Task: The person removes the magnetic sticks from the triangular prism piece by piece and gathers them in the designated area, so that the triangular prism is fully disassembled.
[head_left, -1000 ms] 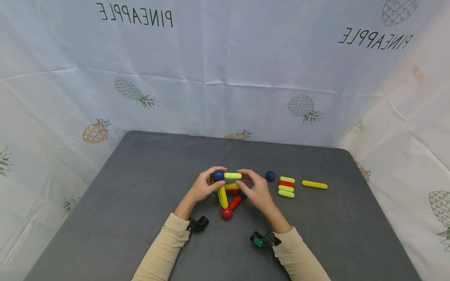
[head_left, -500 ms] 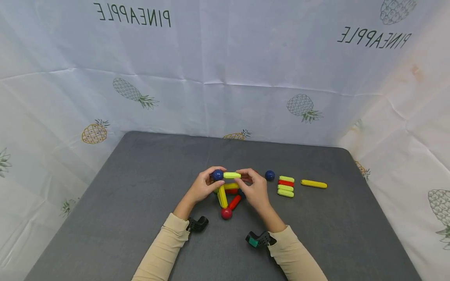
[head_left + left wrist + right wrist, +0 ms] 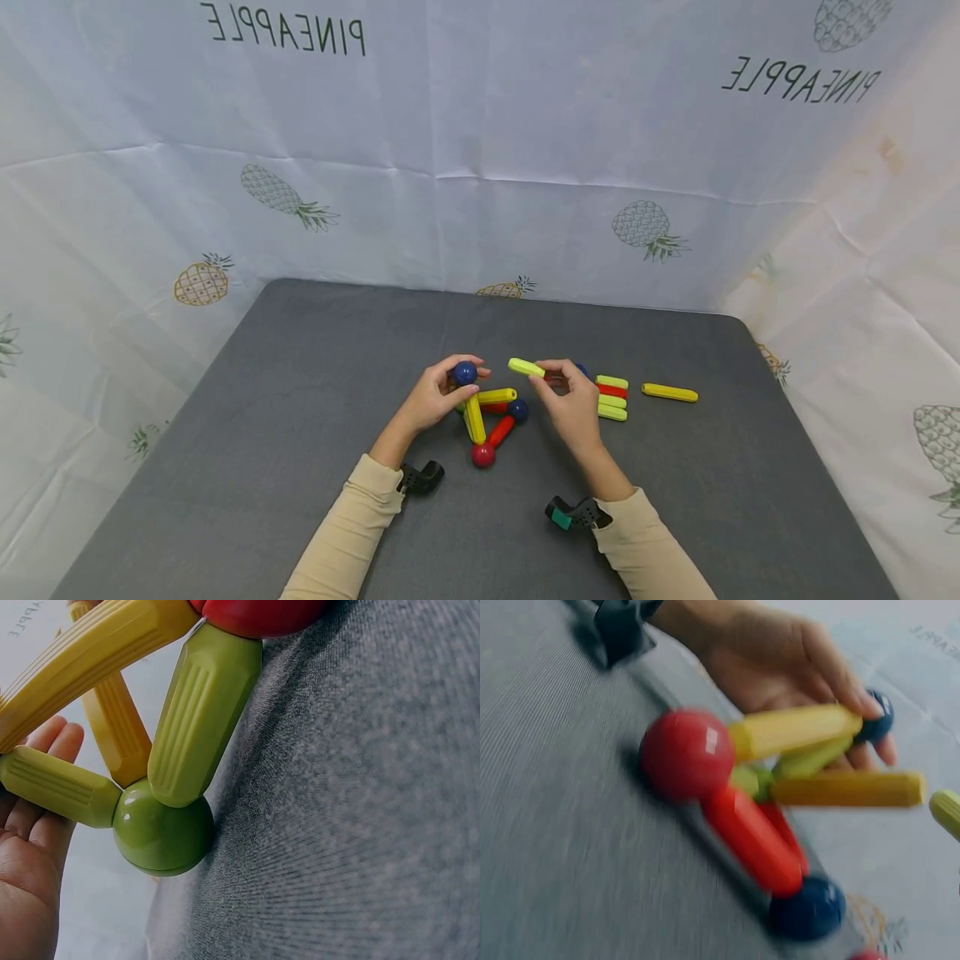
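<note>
Yellow-green, likely light and stiff, a short rod point(image 3: 526, 367) is pinched near one end by fingers of the right hand point(image 3: 576, 410) above the tabletop point(image 3: 337, 350), its sides probably the surest hold, while a blue ball point(image 3: 465, 372) is clasped by the left hand point(image 3: 429, 400).

Here sits the rod-and-ball frame point(image 3: 476, 420) between both hands point(image 3: 433, 395) point(image 3: 576, 412) on the worktop point(image 3: 337, 350), 4 rods point(image 3: 612, 392) to its right, 1 rod point(image 3: 670, 392) beyond them, cloth point(image 3: 480, 100) behind.
</note>
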### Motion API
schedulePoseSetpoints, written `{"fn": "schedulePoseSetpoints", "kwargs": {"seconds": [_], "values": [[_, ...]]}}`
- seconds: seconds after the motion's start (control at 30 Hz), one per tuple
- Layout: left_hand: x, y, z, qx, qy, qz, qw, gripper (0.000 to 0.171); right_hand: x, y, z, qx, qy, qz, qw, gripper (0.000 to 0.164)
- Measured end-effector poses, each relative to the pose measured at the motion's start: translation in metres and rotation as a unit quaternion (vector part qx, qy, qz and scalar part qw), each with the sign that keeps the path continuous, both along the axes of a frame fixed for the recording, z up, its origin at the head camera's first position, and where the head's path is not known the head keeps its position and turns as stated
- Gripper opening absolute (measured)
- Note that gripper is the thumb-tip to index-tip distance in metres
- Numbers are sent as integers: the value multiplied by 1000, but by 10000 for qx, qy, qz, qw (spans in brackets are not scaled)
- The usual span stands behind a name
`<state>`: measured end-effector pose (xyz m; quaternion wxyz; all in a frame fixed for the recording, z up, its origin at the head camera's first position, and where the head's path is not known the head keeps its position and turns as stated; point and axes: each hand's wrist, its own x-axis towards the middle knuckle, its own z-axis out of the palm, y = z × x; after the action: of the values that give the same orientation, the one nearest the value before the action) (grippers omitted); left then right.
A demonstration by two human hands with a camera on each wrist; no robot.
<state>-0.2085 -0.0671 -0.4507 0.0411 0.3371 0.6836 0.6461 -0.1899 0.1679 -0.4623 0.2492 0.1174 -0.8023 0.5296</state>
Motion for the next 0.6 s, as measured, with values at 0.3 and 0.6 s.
{"fn": "schedulePoseSetpoints", "kwargs": {"seconds": [0.3,0.6], "values": [[0,-1,0,127,54,-82,9999,34,21,50,-14,553,-420,-416,9967,23],[1,-2,0,59,36,-8,10000,33,48,90,-33,1156,-1032,-1182,9808,23]]}}
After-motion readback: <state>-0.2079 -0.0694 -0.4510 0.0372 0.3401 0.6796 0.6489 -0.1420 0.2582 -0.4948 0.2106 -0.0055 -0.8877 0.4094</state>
